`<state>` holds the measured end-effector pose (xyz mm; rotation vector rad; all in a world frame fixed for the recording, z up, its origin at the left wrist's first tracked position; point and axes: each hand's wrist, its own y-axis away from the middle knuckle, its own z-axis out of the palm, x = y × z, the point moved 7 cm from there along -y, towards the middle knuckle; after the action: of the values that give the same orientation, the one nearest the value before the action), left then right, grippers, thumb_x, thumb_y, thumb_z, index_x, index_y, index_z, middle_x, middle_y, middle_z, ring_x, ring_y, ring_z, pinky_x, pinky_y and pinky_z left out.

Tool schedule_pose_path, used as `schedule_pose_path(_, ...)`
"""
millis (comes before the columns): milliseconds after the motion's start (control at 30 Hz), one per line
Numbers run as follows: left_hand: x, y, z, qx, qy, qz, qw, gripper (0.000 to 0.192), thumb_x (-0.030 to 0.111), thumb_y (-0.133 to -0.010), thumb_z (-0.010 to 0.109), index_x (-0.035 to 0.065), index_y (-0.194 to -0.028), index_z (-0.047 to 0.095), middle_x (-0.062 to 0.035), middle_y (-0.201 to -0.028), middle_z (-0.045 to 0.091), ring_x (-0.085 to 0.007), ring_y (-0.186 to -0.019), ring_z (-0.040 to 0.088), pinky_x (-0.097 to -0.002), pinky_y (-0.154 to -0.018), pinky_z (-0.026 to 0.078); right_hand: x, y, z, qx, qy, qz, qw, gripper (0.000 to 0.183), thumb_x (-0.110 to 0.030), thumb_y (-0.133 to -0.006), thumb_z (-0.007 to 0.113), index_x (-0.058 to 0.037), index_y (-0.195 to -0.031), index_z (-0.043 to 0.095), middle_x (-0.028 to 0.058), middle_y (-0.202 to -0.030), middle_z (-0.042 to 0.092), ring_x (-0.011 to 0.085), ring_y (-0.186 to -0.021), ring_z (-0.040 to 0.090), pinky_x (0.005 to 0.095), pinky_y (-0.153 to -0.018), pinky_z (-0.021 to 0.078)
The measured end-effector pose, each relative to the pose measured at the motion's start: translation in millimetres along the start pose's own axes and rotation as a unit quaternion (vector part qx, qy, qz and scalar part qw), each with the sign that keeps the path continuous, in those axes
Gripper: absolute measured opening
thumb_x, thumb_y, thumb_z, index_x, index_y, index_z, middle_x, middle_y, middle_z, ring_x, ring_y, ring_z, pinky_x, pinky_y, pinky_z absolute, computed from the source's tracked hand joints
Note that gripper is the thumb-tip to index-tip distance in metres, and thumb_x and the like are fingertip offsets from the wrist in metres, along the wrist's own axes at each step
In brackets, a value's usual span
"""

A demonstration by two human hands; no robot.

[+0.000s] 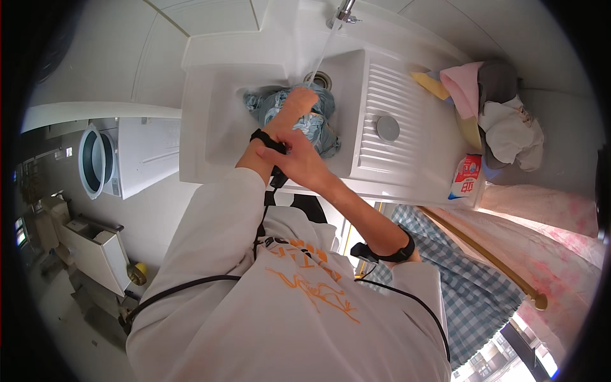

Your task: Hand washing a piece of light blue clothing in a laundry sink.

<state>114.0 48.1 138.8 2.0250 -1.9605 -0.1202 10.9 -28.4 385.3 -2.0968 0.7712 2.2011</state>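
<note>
My left hand [301, 99] is curled into a fist over a wet blue-grey garment [321, 131] bunched in the white sink basin [224, 114]. Whether cloth is inside the fist is hidden from above. On my left wrist sits a black strap [264, 138] with a small black device hanging by it. My right hand [300, 160] reaches across and pinches this strap, thumb lying along the wrist. Water [323, 52] runs from the chrome faucet [344, 12] onto the garment beside the drain [319, 80].
Right of the basin is a ribbed washboard [391, 81] with a grey round cap [388, 129] on it. Clothes [508, 114] are piled beyond, near a red-and-white detergent bag [467, 176]. A black cable [186, 284] crosses my body. At left stands a washing machine [148, 153], its round door open.
</note>
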Motion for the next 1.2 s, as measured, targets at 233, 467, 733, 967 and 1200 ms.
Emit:
schedule_pose_path(233,-86,-6,48,-0.044,0.648,-0.318,0.691,0.021,0.02,-0.086,0.065,0.0022,-0.095,0.067,-0.0083,-0.089,0.069,-0.0172,-0.077,0.065,-0.0315,-0.071,0.055,-3,20,5,0.031,0.093,-0.109,0.989,0.017,-0.015,-0.086,0.068,0.0018,-0.082,0.065,0.0128,-0.082,0.056,0.0254,-0.079,0.055,0.0346,-0.073,0.0445)
schedule_pose_path(467,-58,-8,61,0.058,0.949,-0.237,0.201,0.028,0.018,-0.088,0.061,0.001,-0.111,0.059,-0.0153,-0.108,0.064,-0.0214,-0.096,0.063,-0.0353,-0.085,0.053,77,25,14,-0.017,-0.119,-0.003,0.993,0.016,-0.011,-0.094,0.062,0.0041,-0.088,0.064,0.0054,-0.077,0.059,0.0116,-0.07,0.053,0.0284,-0.063,0.0459)
schedule_pose_path(733,-49,45,16,0.302,0.476,-0.187,0.804,0.021,0.007,-0.085,0.06,0.0037,-0.106,0.062,-0.0119,-0.1,0.067,-0.0247,-0.091,0.066,-0.038,-0.078,0.053,113,-22,-26,0.149,0.03,-0.07,0.986,0.012,-0.006,-0.09,0.064,0.0016,-0.098,0.067,0.0083,-0.086,0.065,0.0152,-0.074,0.064,0.0286,-0.068,0.0523)
schedule_pose_path(967,-85,121,50,0.321,0.149,-0.476,0.805,0.061,0.038,-0.088,0.059,0.0014,-0.134,0.043,-0.0294,-0.134,0.04,-0.041,-0.129,0.038,-0.0579,-0.104,0.031,208,-123,-75,0.357,0.365,0.04,0.859,0.063,-0.032,-0.091,0.059,-0.0062,-0.144,0.036,0.0293,-0.146,0.028,0.0457,-0.133,0.032,0.0567,-0.106,0.0303)
schedule_pose_path(1200,-95,113,86,0.302,0.211,-0.596,0.714,0.063,0.04,-0.09,0.052,-0.002,-0.135,0.04,-0.0292,-0.133,0.041,-0.0418,-0.127,0.039,-0.0543,-0.103,0.033,251,-197,-69,0.303,0.476,0.072,0.822,0.073,-0.049,-0.09,0.052,-0.014,-0.15,0.03,0.0261,-0.15,0.027,0.0464,-0.137,0.027,0.0636,-0.11,0.0191)
